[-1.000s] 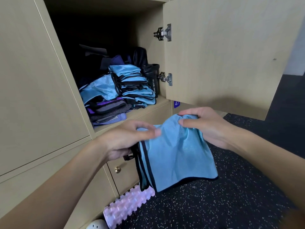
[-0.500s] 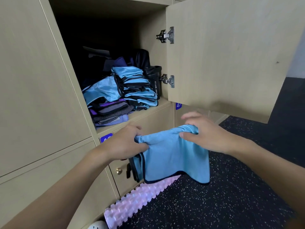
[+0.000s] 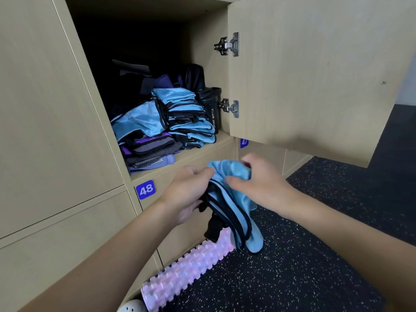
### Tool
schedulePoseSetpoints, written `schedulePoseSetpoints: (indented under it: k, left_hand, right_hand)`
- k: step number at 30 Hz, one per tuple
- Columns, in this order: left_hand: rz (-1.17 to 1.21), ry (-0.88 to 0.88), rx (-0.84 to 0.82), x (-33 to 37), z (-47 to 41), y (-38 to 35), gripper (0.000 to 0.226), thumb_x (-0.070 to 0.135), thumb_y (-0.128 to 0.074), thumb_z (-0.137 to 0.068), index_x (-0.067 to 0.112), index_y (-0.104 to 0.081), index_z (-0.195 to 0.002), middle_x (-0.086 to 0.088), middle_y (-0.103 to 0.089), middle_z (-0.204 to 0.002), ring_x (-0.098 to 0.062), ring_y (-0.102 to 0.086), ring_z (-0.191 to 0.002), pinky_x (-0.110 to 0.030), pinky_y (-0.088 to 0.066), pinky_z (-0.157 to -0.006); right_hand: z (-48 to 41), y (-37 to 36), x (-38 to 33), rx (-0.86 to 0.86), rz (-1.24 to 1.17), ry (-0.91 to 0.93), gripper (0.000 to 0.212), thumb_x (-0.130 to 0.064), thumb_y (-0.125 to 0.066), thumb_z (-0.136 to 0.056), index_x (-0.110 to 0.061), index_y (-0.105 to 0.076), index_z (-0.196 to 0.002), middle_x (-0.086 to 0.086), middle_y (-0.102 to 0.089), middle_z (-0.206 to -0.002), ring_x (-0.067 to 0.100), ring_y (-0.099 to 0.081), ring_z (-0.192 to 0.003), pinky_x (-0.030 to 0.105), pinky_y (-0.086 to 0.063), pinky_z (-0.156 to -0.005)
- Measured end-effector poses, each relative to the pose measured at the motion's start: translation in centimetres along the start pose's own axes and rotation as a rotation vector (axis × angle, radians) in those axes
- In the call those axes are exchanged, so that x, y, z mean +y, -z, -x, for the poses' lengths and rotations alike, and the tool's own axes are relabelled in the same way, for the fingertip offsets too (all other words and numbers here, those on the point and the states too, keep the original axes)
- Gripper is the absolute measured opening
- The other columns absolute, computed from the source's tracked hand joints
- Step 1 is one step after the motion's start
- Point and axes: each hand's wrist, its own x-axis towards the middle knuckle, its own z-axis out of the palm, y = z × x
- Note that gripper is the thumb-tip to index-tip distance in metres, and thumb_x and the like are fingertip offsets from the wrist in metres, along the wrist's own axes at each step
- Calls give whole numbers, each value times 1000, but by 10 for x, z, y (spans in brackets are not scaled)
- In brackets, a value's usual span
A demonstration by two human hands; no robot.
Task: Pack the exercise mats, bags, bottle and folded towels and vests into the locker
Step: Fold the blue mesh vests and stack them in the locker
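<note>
Head view. The vest (image 3: 234, 212) is held between both hands, near and just below the open locker (image 3: 186, 154).
- The left hand (image 3: 189, 192) grips the vest's black-trimmed left edge, with fingers curled round the cloth.
- The right hand (image 3: 258, 183) grips the top fold, with fingers curled over it.
- The vest's lower end droops loose above the roller (image 3: 186, 269), and a black strap dangles.
- Inside the locker, the stack (image 3: 186, 118) of folded vests sits at right, just beside the bottle (image 3: 212, 109). Darker folded items lie to its left.

Judgement: the fold is not finished.
- Bring the hanging end up and tuck in the strap.
- Flatten the bundle to match the stack.
- Lay it squarely on top and support it from beneath.
- Keep clear of the bottle, since a sideways push could tip it.
</note>
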Motion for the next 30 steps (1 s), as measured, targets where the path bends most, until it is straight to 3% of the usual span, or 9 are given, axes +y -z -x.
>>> schedulePoseSetpoints:
  k: [4,6,10,13,15,19,23,26,30]
  left_hand:
    - [98,-32,-52,2,-3,1,45,47,-64,-92,7,-68,-110,-14,-76,-95,-27,-73,-83,-37,-59,-76]
    - [185,-43,17,2,-5,5,43,37,-73,-87,10,-63,-120,-15,-75,-101,-30,-73,-92,-42,-58,-86]
    - [305,-103,40,7,-8,11,34,10,-68,-90,7,-61,-122,-18,-75,-102,-29,-71,-85,-40,-59,-78]
    - [417,-211,-22,17,-9,15,35,1,-60,-92,-1,-57,-126,-21,-71,-113,-31,-67,-95,-42,-54,-89]
    - [484,-249,-69,23,-13,16,34,0,-55,-94,-2,-56,-127,-22,-68,-119,-30,-65,-99,-41,-51,-92]
    - [520,-259,-68,34,-27,23,24,0,-53,-94,2,-62,-117,-20,-71,-111,-26,-69,-91,-36,-56,-83]
    - [383,-210,127,45,-48,42,12,7,-61,-92,8,-62,-104,-13,-74,-97,-24,-73,-79,-36,-62,-71]
    - [181,-250,290,51,-67,60,42,18,-71,-86,29,-51,-121,-11,-71,-107,-29,-73,-90,-50,-61,-77]
    - [-60,-492,451,66,-88,78,47,25,-71,-86,48,-46,-118,-1,-58,-115,-10,-68,-82,-27,-60,-71]
  right_hand:
    - [10,-3,-9,-302,-142,99,14,-8,-58,-84,-5,-61,-97,17,-65,-85,18,-58,-72,43,-48,-72]
    - [10,-1,-10,-351,-183,80,32,-4,-46,-84,-9,-65,-108,21,-69,-107,31,-67,-97,52,-48,-91]
    - [4,9,-10,30,-242,84,27,-9,-52,-95,-23,-75,-100,-14,-72,-105,3,-63,-105,40,-44,-106]
    - [-7,18,-7,168,-285,6,31,-47,-64,-87,-35,-64,-116,-23,-59,-119,-1,-50,-118,39,-35,-112]
    - [-15,19,-2,-18,-554,-124,63,-56,-65,-77,-43,-46,-136,-22,-53,-129,3,-54,-121,33,-44,-105]
    - [-41,8,4,-102,-877,-225,54,-22,-72,-85,-39,-48,-130,-7,-68,-112,12,-73,-86,27,-56,-62]
    - [-85,-7,3,6,-758,-130,45,-17,-78,-81,-35,-55,-115,2,-67,-108,18,-73,-84,33,-60,-69]
    - [-124,-19,-4,2,-699,-65,42,-18,-78,-80,-38,-58,-110,3,-66,-109,22,-71,-92,45,-60,-80]
    - [-179,-32,-26,-28,-660,53,41,-20,-76,-82,-39,-58,-113,2,-66,-112,19,-70,-93,41,-60,-83]
